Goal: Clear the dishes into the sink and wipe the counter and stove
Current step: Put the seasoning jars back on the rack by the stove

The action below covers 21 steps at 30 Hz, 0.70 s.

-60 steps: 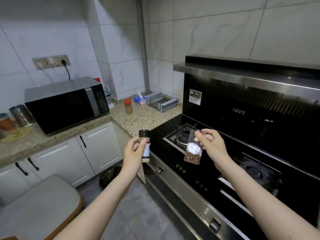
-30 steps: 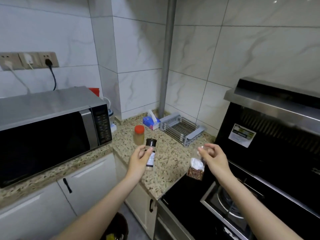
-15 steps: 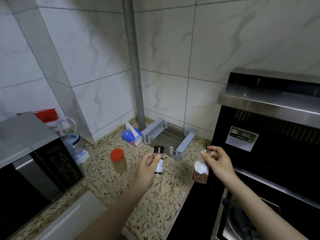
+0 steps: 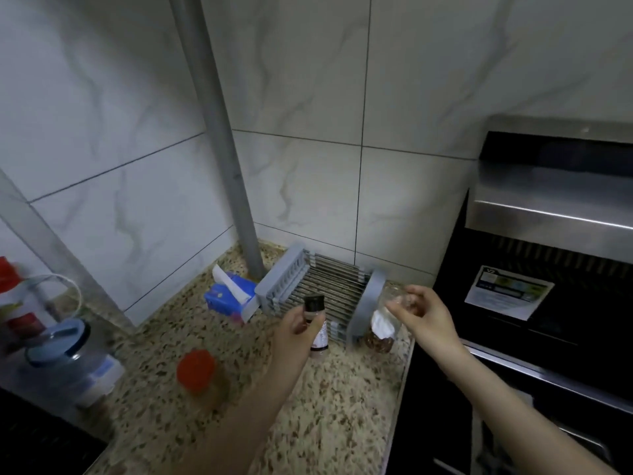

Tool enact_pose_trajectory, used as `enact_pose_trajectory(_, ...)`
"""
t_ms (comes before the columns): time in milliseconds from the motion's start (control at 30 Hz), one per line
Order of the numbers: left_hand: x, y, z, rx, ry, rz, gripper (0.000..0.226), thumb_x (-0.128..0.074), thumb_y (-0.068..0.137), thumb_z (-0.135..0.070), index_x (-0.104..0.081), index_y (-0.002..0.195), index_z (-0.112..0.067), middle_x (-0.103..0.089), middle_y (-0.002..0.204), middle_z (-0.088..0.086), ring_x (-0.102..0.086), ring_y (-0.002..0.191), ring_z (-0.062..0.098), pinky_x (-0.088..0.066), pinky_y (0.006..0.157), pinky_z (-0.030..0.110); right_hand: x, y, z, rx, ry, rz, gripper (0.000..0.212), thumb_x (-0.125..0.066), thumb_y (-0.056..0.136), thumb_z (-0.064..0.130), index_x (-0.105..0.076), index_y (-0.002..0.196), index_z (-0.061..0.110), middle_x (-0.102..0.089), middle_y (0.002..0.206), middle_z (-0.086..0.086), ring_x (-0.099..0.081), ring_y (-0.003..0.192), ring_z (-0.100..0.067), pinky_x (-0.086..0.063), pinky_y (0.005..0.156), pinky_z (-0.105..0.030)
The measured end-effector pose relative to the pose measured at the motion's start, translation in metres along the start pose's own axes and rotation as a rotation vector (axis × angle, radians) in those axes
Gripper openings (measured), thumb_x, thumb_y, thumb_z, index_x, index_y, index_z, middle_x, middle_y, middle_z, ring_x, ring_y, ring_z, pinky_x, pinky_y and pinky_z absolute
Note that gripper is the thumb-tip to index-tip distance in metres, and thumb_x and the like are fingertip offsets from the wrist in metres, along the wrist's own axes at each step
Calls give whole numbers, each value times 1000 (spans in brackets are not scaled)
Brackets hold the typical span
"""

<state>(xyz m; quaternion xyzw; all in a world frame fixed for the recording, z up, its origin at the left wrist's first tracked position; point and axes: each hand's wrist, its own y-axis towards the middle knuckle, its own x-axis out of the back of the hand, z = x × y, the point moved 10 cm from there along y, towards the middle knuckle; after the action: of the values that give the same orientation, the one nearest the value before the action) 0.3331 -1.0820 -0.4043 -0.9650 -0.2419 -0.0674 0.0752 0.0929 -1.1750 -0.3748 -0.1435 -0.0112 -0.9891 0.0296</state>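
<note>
The left hand [image 4: 291, 332] holds a small spice bottle with a black cap [image 4: 317, 325], and the right hand [image 4: 423, 311] pinches the top of a clear plastic jar with brown and white stuff inside [image 4: 382, 323]. Both are over the speckled stone counter [image 4: 342, 406], just in front of a grey wire rack [image 4: 325, 289]. A jar with a red lid [image 4: 198, 373] and a blue tissue box [image 4: 231, 298] sit nearby, and the black stove [image 4: 513, 389] is on the right.

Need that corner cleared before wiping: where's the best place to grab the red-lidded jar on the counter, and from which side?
Grip the red-lidded jar around its clear body just below the lid, fingers coming from the front right, where the granite counter is open. It looks upright, though blurred. The blue-lidded container crowds its left, and both the left hand and right hand already hold jars, so free one first.
</note>
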Motion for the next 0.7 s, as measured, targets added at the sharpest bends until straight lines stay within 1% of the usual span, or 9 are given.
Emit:
enact_pose_trajectory(33, -5, 14, 6, 12, -18, 14, 17, -65, 87, -27, -61, 101, -18, -64, 90, -12, -58, 80, -6, -47, 60, 10, -3, 6, -2, -7, -7, -16, 43, -78, 73, 23, -53, 108, 20, -63, 98, -4, -58, 89, -17, -45, 80, -28)
enact_pose_trajectory(133, -21, 50, 12, -2, -24, 81, 23, -69, 83, -25, -62, 104, -19, -68, 98, -4, -63, 91, 4, -47, 64, 11, -9, 24, -5, -24, -27, -71, 46, -78, 74, 21, -52, 111, 17, -64, 98, -5, -60, 90, -17, -47, 81, -29)
enact_pose_trajectory(233, -30, 84, 11, 0, -50, 116, 26, -71, 82, -20, -61, 105, -19, -67, 99, -6, -61, 90, 0, -48, 64, 8, -19, 45, -3, -45, -39, -98, 49, -78, 74, 20, -52, 115, 13, -65, 97, -5, -62, 93, -19, -48, 87, -35)
enact_pose_trajectory(300, -33, 106, 11, 3, -79, 127, 26, -72, 80, -16, -60, 102, -23, -66, 95, -10, -62, 89, 0, -49, 70, 11, -27, 60, 3, -45, -60, -100, 46, -77, 75, 20, -53, 114, 14, -63, 92, 2, -60, 88, -12, -48, 82, -28)
enact_pose_trajectory(400, -34, 140, 13, 13, -63, 129, 32, -75, 76, -11, -59, 102, -22, -67, 91, -9, -62, 82, -1, -49, 66, 9, -40, 83, 9, -16, -110, -108, 38, -77, 76, 20, -55, 107, 20, -60, 87, 12, -56, 77, 1, -43, 68, -12)
enact_pose_trajectory(500, -36, 168, 18, -30, 38, 146, 35, -80, 70, -12, -62, 100, -17, -69, 93, -2, -64, 84, 4, -48, 67, 7, -53, 104, 8, -3, -207, -109, 34, -78, 74, 22, -56, 100, 25, -61, 84, 9, -57, 73, -6, -41, 61, -6)
enact_pose_trajectory(533, -38, 178, 20, -51, 79, 152, 34, -81, 69, -14, -63, 98, -19, -69, 92, -3, -64, 86, 6, -48, 69, 9, -58, 113, 5, -5, -233, -102, 34, -78, 74, 23, -56, 100, 25, -61, 84, 9, -58, 75, -8, -41, 61, -7)
enact_pose_trajectory(633, -46, 204, 28, -117, 200, 174, 34, -82, 66, -22, -61, 90, -31, -67, 88, -9, -63, 89, 8, -51, 80, 23, -73, 134, -5, -21, -299, -55, 37, -77, 74, 26, -53, 103, 26, -60, 90, 11, -60, 82, -10, -43, 65, -15)
enact_pose_trajectory(700, -55, 220, 31, -156, 254, 202, 36, -82, 65, -23, -61, 92, -33, -66, 88, -11, -62, 90, 8, -52, 82, 28, -82, 147, -14, -47, -340, -21, 40, -77, 74, 27, -52, 106, 25, -59, 94, 10, -59, 82, -7, -46, 67, -18)
